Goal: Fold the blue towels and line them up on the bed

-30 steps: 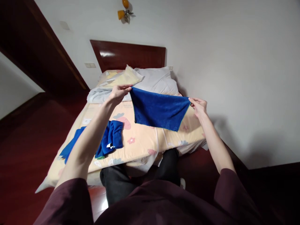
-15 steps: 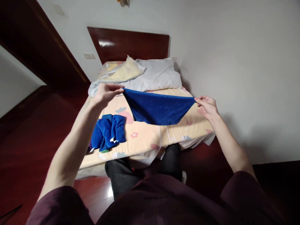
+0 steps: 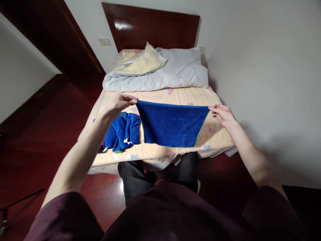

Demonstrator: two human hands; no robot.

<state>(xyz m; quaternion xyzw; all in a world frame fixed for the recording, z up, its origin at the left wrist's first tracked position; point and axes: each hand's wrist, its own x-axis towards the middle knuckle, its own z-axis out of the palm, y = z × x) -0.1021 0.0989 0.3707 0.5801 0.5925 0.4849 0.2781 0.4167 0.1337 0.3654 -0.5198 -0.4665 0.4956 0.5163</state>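
Observation:
A blue towel with a thin green edge is stretched out flat between my two hands, over the bed. My left hand pinches its upper left corner between thumb and fingers. At the upper right corner, my right hand pinches it the same way. The towel slopes down toward me, its lower edge close to the front of the mattress. Left of it, partly behind my left forearm, lies a heap of blue towels with white tags and a bit of purple cloth.
The bed has a peach patterned sheet. A grey-white pillow and crumpled light bedding lie before the dark wooden headboard. A white wall rises on the right. A thin black stand is on the floor at lower left.
The towel has swung from folded-back and sagging to spread flatter, its lower edge coming down toward me. Both hands keep their corners. The view has tilted downward.

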